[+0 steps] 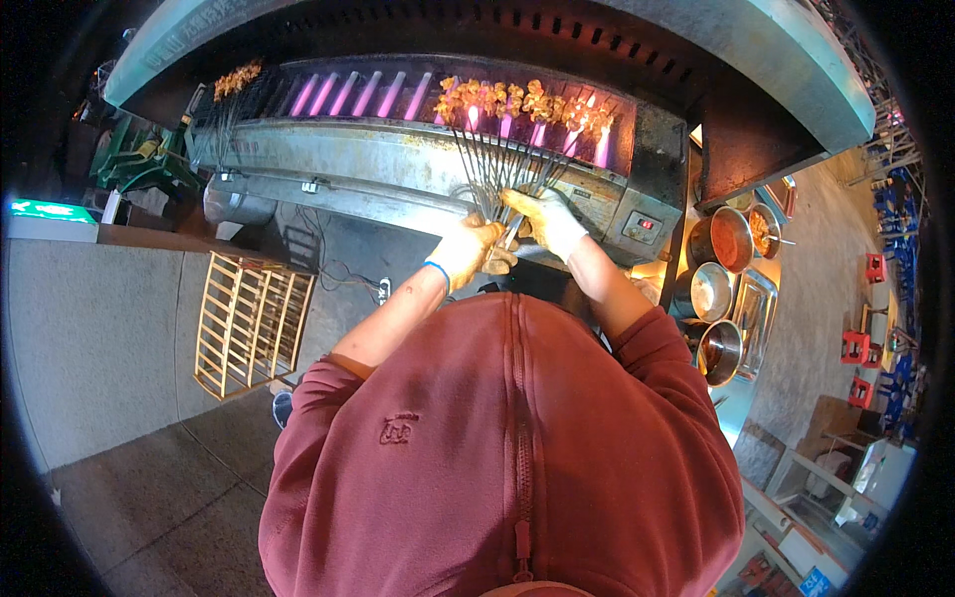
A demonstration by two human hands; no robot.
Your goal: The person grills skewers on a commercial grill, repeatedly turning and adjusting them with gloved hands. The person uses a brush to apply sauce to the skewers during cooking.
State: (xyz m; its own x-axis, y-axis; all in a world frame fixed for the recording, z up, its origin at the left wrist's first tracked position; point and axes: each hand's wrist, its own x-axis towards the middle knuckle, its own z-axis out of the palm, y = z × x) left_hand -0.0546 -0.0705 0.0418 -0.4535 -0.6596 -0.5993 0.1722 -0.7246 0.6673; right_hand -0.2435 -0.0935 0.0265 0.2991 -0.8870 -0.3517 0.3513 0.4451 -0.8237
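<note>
Both hands wear stained work gloves and meet at the front edge of a long metal grill [358, 153]. My left hand [471, 246], with a blue band at the wrist, grips the lower ends of a bundle of thin metal skewers [485, 168]. Around the right part of the same bundle closes my right hand [545, 216]. Chunks of browned meat [477, 98] on the skewers lie over glowing pink-purple burners at the grill's right half. Another bunch of meat skewers [237, 80] rests at the grill's far left, apart from both hands.
Metal pots [732, 239] of sauce or seasoning and a steel tray [755, 313] stand on the right. A dark hood [477, 26] overhangs the grill. A control box [642, 227] sits at its right end. At left stands a slatted wooden rack [254, 324]; cables cross the floor.
</note>
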